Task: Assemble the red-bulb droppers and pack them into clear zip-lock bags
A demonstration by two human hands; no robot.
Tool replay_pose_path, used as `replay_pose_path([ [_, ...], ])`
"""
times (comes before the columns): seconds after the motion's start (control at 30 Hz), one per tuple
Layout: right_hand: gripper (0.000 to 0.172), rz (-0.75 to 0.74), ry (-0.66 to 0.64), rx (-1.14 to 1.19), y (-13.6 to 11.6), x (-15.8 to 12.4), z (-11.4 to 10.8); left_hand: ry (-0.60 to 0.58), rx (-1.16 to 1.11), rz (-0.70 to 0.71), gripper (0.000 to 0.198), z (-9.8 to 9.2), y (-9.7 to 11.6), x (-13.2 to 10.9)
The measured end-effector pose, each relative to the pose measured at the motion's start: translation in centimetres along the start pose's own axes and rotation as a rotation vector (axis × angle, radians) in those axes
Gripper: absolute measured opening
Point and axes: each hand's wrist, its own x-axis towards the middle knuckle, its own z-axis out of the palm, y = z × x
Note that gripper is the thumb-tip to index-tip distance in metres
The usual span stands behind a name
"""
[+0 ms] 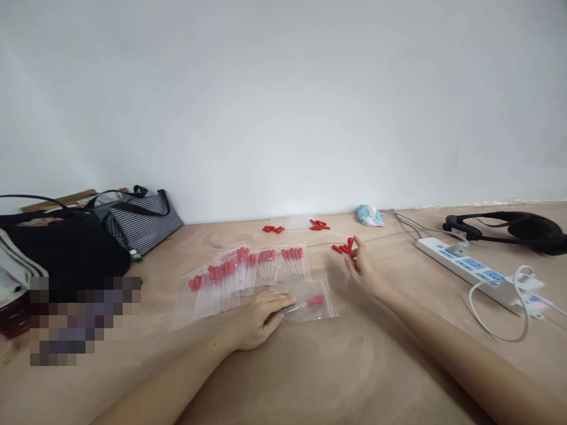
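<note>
My left hand [263, 316] lies on the near end of a clear zip bag [305, 313], its fingers resting over the plastic. Inside that bag is a dropper with a red bulb [316, 300]. Pinched in my right hand [361, 268] is a dropper with a red bulb [350, 243], held upright above the table. Loose red bulbs [340, 249] lie just left of my right fingertips. To the left, several overlapping clear bags [230, 283] hold red-bulbed droppers.
Red bulbs [273, 229] and more red bulbs [319, 225] flank clear tubes [297, 223] near the wall. A blue packet [370, 215], a power strip [469, 265] with cables and a black headset [509, 227] are rightward. Bags [137, 218] stand left.
</note>
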Motion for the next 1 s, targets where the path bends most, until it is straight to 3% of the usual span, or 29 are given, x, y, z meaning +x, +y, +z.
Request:
replay_pose_path([
  [0.13,0.059,0.083,0.040,0.355,-1.0,-1.9,0.2,0.036,0.005,0.009,0.041,0.1,0.0,0.1],
  [0.3,0.050,0.191,0.112,0.545,-1.2,-2.5,1.6,0.043,-0.002,0.019,0.040,0.0,0.2,0.1],
  [0.4,0.045,0.269,0.090,0.664,-1.4,-2.6,2.1,0.053,-0.020,0.015,0.041,-0.1,0.3,0.0],
  [0.53,0.042,0.340,-0.071,0.727,-1.8,-3.0,2.1,0.044,-0.040,-0.009,0.043,-0.1,0.3,0.0],
  [0.73,0.037,0.270,-0.406,0.526,-2.1,-3.0,1.8,0.008,-0.046,-0.029,0.044,-0.2,0.2,0.0],
  [0.9,0.038,0.198,-0.524,0.500,-2.3,-2.6,2.7,0.016,-0.056,-0.001,0.043,-0.1,0.1,0.0],
  [1.0,0.038,0.191,-0.527,0.505,-2.5,-2.5,2.9,0.027,-0.067,0.013,0.044,0.0,0.0,-0.1],
])
